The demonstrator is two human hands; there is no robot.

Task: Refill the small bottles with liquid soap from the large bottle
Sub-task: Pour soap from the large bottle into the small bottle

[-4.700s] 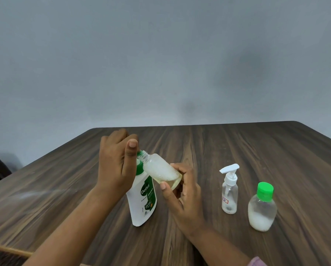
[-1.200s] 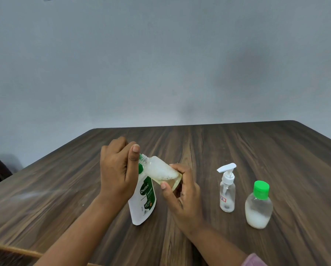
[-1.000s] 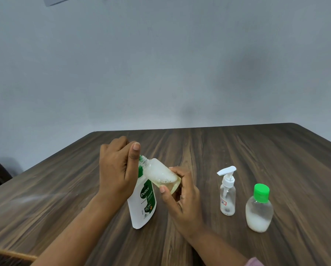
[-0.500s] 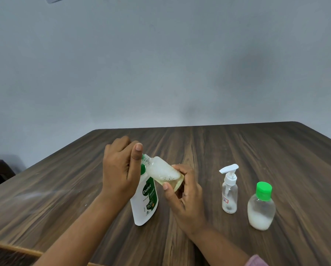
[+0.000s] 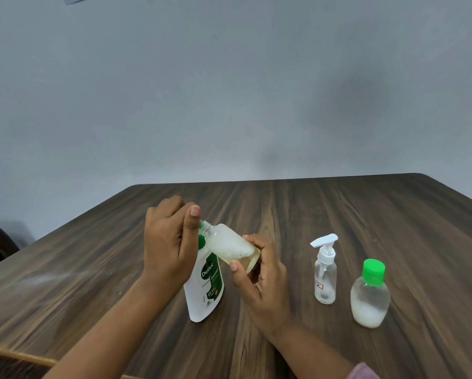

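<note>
The fingers (image 5: 191, 225) of the left hand (image 5: 169, 242) are curled around the green top of the large bottle (image 5: 206, 288), which stands leaning on the tabletop (image 5: 338, 209). The fingers (image 5: 239, 273) of the right hand (image 5: 264, 285) are clamped on the base of a small uncapped bottle (image 5: 228, 244). It is held tilted, with its neck at the large bottle's top, and foam and yellowish liquid are seen inside. To the right, apart from the hands, a pump bottle (image 5: 325, 274) and a green-capped bottle (image 5: 370, 296), partly filled with white foam, are set upright side by side.
</note>
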